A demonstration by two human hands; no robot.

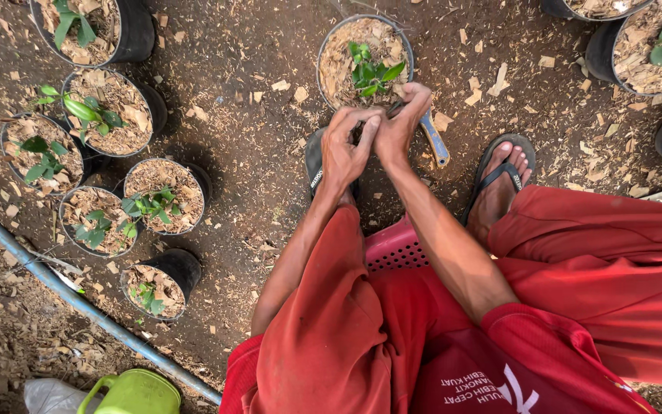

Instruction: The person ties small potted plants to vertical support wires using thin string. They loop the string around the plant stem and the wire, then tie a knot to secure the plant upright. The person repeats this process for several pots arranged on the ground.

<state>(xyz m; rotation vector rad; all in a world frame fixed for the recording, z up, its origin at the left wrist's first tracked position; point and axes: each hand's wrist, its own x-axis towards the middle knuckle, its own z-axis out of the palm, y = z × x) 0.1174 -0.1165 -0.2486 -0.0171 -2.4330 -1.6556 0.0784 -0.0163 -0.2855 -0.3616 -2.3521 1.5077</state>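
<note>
My left hand [344,149] and my right hand [400,123] meet just below a black pot [329,47] filled with wood chips and holding a small green seedling [369,70]. The fingers of both hands pinch together over something small that I cannot make out. A tool with a blue handle [435,142] sticks out from under my right hand, which closes around its upper end. I sit on a pink perforated stool [392,247], in red clothes, with flip-flops on both feet.
Several black pots with seedlings [109,115] stand at the left, more pots [645,46] at the top right. A grey pipe [63,287] runs diagonally at lower left, beside a green watering can [136,392]. Wood chips litter the dark soil.
</note>
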